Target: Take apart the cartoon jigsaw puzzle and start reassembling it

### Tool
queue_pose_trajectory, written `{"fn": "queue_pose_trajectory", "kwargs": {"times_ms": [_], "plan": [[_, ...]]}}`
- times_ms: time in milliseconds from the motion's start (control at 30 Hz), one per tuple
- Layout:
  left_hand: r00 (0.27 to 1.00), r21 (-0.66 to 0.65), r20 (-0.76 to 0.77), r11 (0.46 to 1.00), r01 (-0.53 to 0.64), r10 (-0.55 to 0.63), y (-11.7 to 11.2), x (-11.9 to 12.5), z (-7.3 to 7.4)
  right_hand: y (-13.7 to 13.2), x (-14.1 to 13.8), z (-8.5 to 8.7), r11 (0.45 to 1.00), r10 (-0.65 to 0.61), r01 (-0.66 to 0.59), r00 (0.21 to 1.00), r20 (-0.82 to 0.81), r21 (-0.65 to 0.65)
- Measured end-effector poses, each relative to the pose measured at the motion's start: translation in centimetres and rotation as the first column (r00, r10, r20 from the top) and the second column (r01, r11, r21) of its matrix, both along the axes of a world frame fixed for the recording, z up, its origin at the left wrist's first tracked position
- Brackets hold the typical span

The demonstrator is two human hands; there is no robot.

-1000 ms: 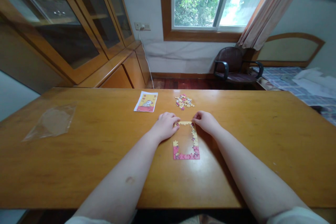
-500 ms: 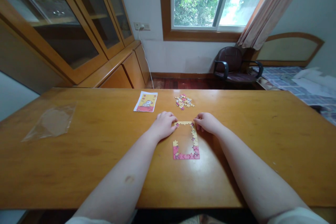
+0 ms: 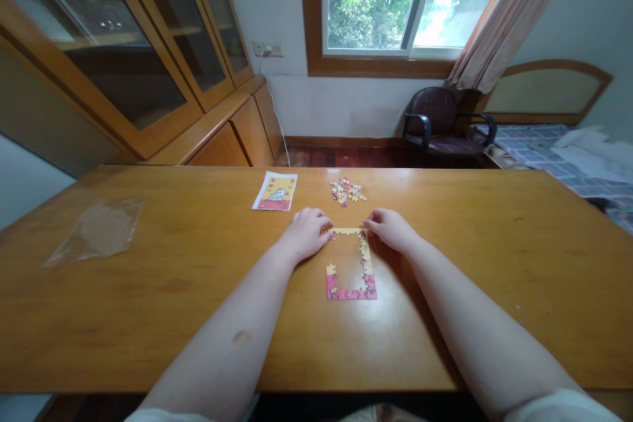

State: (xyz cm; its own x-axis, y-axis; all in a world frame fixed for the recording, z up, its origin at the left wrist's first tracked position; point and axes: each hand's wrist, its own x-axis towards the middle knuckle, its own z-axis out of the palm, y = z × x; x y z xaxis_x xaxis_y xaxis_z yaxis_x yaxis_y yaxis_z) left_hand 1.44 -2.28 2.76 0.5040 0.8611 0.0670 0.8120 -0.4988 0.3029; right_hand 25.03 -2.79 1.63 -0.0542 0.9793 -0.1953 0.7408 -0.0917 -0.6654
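Note:
On the table lies a partly joined jigsaw puzzle border, yellow at the far end and pink at the near end, with a gap along its left side. My left hand has curled fingers pressed against the far left corner. At the far right corner, my right hand pinches the border's edge between thumb and fingers. Just beyond the border sits a heap of loose puzzle pieces. To its left lies a picture card showing a white animal on yellow and pink.
A clear plastic bag lies flat on the left part of the wooden table. A glass-door cabinet stands at the left. Past the table's far edge are an office chair and a bed.
My right hand has shifted slightly up and left at the far right corner. My left hand has barely moved, and the puzzle border keeps its shape.

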Motion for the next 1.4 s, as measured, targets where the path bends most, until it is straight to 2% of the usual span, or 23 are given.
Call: {"fn": "queue_pose_trajectory", "kwargs": {"times_ms": [133, 267, 467, 667, 767, 933, 1100, 1400], "plan": [[0.990, 0.005, 0.015, 0.990, -0.140, 0.140, 0.6, -0.9, 0.7, 0.0, -0.2, 0.0, 0.998, 0.018, -0.019, 1.000, 0.016, 0.056], [0.961, -0.003, -0.080, 0.964, -0.268, 0.267, 1.1, -2.2, 1.3, 0.3, 0.0, -0.3, 0.989, -0.004, -0.006, 0.997, 0.071, 0.147], [0.948, -0.130, -0.191, 0.951, -0.280, 0.253, 0.9, -2.9, 1.8, 0.9, 0.4, -1.1, 0.972, -0.037, 0.015, 0.996, 0.087, 0.236], [0.933, -0.075, -0.190, 0.943, -0.323, 0.305, 0.6, -2.6, 1.6, 1.0, 0.4, -1.3, 0.970, -0.041, 0.026, 0.998, 0.057, 0.243], [0.898, -0.085, -0.238, 0.913, -0.398, 0.369, 0.6, -2.5, 1.8, 1.0, 0.5, -1.4, 0.970, -0.044, 0.030, 0.998, 0.051, 0.240], [0.829, -0.179, -0.341, 0.835, -0.520, 0.444, 0.2, -2.4, 2.3, 1.0, 0.4, -1.3, 0.972, -0.050, 0.033, 0.997, 0.064, 0.233], [0.818, -0.217, -0.397, 0.823, -0.525, 0.417, -0.3, -2.0, 2.4, 1.0, 0.4, -1.2, 0.972, -0.049, 0.032, 0.997, 0.065, 0.234], [0.880, -0.238, -0.331, 0.872, -0.428, 0.341, 0.0, -2.4, 1.6, 1.0, 0.4, -1.0, 0.975, -0.035, 0.017, 0.996, 0.079, 0.222]]}}
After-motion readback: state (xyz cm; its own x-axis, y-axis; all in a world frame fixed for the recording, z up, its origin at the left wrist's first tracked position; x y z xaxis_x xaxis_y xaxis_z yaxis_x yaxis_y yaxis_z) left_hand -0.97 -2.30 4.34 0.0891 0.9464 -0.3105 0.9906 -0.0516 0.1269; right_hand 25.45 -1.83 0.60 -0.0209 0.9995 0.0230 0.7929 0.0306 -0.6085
